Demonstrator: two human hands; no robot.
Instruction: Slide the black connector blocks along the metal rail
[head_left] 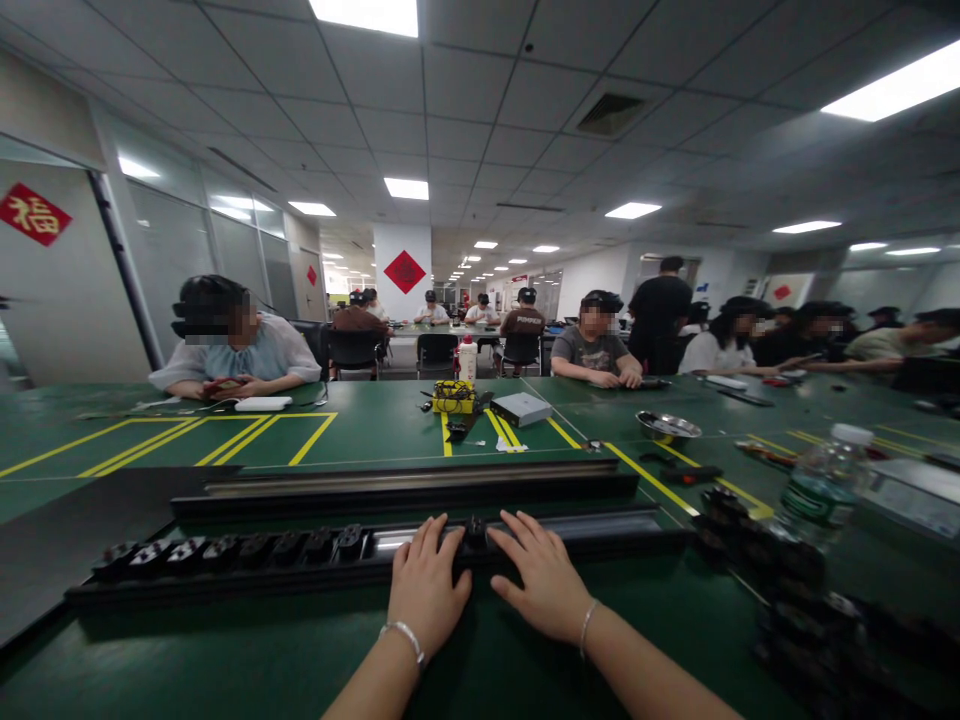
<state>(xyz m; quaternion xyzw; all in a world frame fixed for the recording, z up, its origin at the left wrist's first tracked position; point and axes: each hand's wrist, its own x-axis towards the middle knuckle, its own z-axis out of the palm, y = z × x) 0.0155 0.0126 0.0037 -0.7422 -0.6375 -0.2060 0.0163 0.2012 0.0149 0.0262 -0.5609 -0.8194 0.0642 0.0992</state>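
Note:
A long black channel rail [330, 565] lies across the table in front of me, with a shiny inner strip. Several dark socket-like modules [287, 546] sit in a row along its left part. One small black module [474, 532] stands in the rail between my two hands. My left hand [429, 580] rests at the rail just left of that module, fingers stretched and thumb apart. On the other side, my right hand [541, 575] lies over the rail with its fingers spread, the fingertips near the module. Neither hand is closed around anything.
A second black rail [405, 487] lies behind the first. To the right are a pile of black modules [757, 545], a water bottle [823, 485] and a metal bowl [667, 426]. A yellow box with cables [454, 396] and a grey box [520, 408] stand farther back. People sit across the table.

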